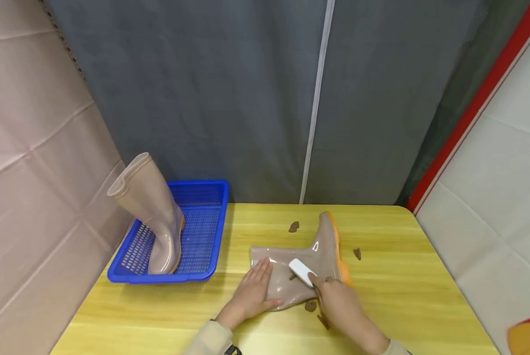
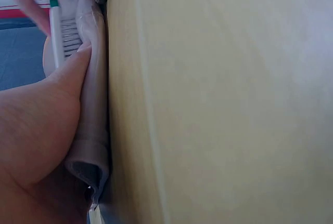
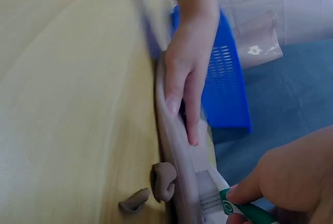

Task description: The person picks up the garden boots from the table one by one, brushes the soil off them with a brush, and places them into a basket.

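A beige rubber boot (image 1: 287,254) with an orange sole lies on its side, its shaft opening to the left and its toe pointing away. My left hand (image 1: 254,291) rests on the shaft with fingers stretched; in the left wrist view its thumb (image 2: 78,68) lies along the boot. In my right hand (image 1: 338,301) is a scrub brush (image 1: 302,271) with a white head and a green handle (image 3: 250,212). Its bristles (image 3: 209,195) face down onto the boot. A brown clay-like smear (image 1: 292,277) shows on the shaft beside the brush head.
At the left stands a blue plastic basket (image 1: 222,217) holding a matching boot (image 1: 154,207) upright and tilted. Several brown lumps lie on the wooden table (image 1: 407,296): one lump (image 1: 294,227) beyond the boot, another (image 1: 357,253) right of the sole, others near the right hand.
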Tool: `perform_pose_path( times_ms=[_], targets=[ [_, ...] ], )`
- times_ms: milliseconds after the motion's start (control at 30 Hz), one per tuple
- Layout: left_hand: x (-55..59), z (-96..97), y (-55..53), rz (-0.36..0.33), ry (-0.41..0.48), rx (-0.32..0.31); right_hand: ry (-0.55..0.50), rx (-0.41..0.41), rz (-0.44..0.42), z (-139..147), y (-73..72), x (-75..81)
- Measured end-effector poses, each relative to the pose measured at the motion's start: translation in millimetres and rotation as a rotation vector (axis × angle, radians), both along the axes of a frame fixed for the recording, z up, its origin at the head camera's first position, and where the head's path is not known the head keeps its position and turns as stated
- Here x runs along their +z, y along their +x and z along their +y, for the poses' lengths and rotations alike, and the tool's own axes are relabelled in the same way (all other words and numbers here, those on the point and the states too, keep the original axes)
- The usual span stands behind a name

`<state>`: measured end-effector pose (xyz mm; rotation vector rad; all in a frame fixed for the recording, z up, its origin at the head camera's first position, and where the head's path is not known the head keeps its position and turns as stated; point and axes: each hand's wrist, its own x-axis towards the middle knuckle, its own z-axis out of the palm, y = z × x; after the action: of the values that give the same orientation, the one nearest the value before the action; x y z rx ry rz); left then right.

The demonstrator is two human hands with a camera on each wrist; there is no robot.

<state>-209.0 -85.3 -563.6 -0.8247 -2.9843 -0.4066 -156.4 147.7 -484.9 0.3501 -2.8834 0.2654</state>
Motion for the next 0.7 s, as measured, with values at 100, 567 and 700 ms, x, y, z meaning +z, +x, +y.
perform_pose_path(
  times_ms=[100, 567, 700],
  targets=[
    [-0.4, 0.7, 0.8, 0.008, -0.005, -0.007, 0.008, 0.022, 0.034, 0.0, 2.5, -9.2],
    [-3.3, 0.6, 2.2, 0.0, -0.025, 0.006, 0.033, -0.02, -0.086, 3.6, 35.9, 9.0],
    [2.5, 0.3, 2.3, -0.004, -0.007, -0.001, -0.033, -0.047, -0.122, 5.7, 35.4, 25.7]
  ],
)
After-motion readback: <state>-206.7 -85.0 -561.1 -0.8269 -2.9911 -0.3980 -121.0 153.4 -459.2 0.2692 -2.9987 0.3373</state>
